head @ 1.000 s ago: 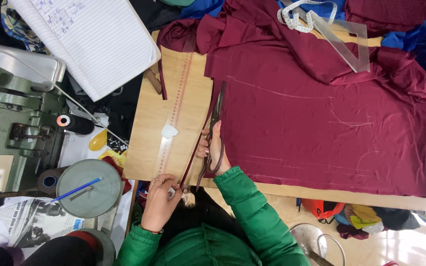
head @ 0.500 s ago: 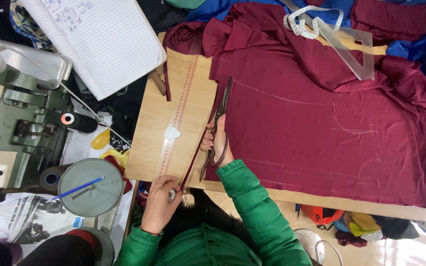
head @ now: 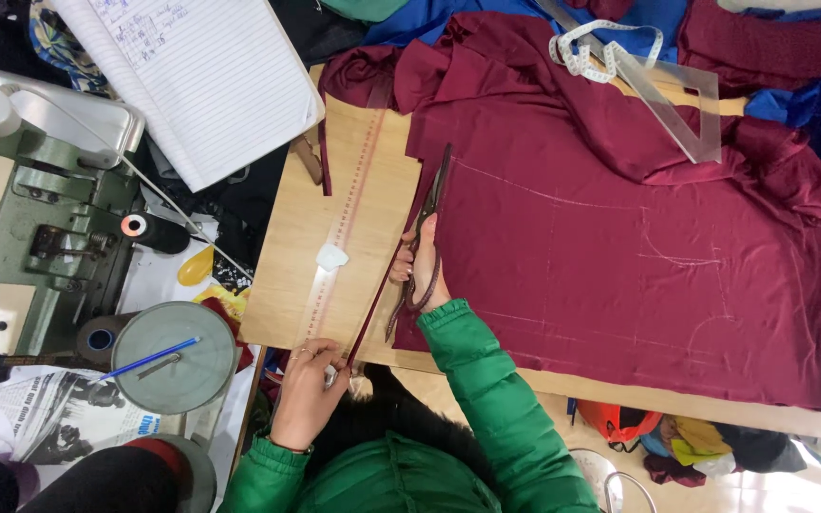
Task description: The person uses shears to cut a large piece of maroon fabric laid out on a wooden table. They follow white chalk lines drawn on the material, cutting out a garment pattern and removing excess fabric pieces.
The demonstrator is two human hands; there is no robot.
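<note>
Mostly the view is filled by a big sheet of dark red cloth (head: 639, 247), spread over a pale wooden table (head: 296, 256) and bunched into folds along its far edge. Its surface is smooth with a slight sheen, and thin chalk lines cross it, some straight, some curved. The cloth's left edge is a cut edge, and a narrow strip (head: 377, 299) of the same red runs off it down towards the near corner of the table. At left stands a green and cream sewing machine (head: 21, 199), with a lined notebook (head: 206, 81) lying open beyond it. A clear plastic triangle (head: 677, 109) and a white tape measure (head: 601, 43) rest on the far folds. A long clear ruler (head: 339, 237) lies on the bare wood, with a small piece of white chalk (head: 332, 256) on it. The right hand (head: 420, 271), in a green sleeve, is closed through the handles of long scissors (head: 427, 223), whose blades point away along the cut edge. The left hand (head: 308, 375) pinches the near end of the strip at the table's edge
</note>
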